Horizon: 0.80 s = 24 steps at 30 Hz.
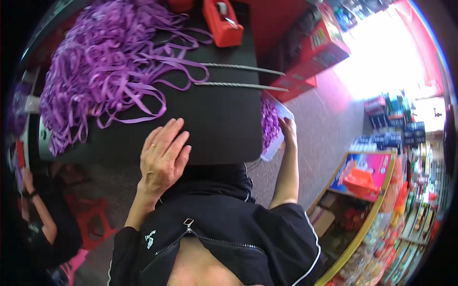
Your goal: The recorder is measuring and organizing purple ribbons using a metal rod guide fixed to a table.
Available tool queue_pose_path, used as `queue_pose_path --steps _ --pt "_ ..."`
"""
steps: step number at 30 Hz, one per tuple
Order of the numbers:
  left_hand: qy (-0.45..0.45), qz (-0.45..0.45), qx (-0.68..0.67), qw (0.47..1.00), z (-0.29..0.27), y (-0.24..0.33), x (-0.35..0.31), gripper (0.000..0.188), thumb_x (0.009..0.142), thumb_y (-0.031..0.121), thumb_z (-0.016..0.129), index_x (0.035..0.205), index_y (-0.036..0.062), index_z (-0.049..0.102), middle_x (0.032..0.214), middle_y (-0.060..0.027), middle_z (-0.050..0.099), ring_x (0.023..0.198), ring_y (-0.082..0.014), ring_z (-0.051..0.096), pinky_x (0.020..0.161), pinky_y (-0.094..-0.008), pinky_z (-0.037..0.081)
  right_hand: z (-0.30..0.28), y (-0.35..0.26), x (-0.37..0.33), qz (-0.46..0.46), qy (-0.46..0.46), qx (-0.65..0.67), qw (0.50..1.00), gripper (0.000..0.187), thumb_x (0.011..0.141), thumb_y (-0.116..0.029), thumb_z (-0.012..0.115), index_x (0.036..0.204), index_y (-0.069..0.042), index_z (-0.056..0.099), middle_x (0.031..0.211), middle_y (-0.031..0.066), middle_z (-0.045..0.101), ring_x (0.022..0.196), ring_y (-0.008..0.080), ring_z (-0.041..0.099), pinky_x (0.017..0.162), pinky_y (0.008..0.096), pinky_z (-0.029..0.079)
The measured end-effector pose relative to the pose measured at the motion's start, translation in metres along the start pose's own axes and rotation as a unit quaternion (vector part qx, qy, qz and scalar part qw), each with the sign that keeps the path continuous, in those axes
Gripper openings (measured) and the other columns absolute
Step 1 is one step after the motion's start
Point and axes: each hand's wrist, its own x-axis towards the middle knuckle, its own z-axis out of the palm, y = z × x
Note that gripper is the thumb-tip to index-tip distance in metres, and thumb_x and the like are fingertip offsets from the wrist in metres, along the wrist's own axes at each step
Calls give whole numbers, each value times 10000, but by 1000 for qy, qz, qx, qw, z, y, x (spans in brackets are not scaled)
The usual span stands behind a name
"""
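The pile of purple ribbons (102,64) is spread over the far left of the dark table (214,128), its long axis drawn from the near left corner toward the far side, with loose loops trailed to the right. The left hand (164,152) is set nearer to it than the other: the lowest loops are found just beyond its fingertips, to the far left. Its fingers are extended and held close together, the thumb slightly apart, over the near edge of the table; nothing is seen gripped, though contact with the tabletop cannot be confirmed.

The right hand (288,126) is placed beyond the table's right edge, at the far-right rim of a pale container (273,150) partly filled with purple pieces (269,119). Its fingers are bent at the rim, but whether anything is pinched between them cannot be told.

Between pile and container, two metal rods (238,86) are laid nearly parallel, left to right, their right ends projected past the table edge; the loops are partly draped near their left ends. A red tape dispenser (223,26) is stood at the far side. At the left, a co-worker's hand (27,180) is seen, well apart.
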Motion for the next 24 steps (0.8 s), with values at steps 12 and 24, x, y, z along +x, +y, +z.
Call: queue_pose_path --steps 12,24 --pt "160 -44 -306 937 -59 -11 -39 138 812 -21 613 948 -23 638 835 -112 640 729 -235 618 665 -333 484 -152 -300 -83 -271 233 399 845 172 918 -51 544 1037 23 643 891 66 650 797 102 569 726 221 460" --pt "220 204 -562 771 -150 29 -13 166 848 92 607 960 -29 632 862 -103 637 806 -276 619 756 -386 483 -93 -477 -149 -600 -44 63 796 160 857 -62 621 1004 -25 673 911 71 651 755 128 594 716 252 459"
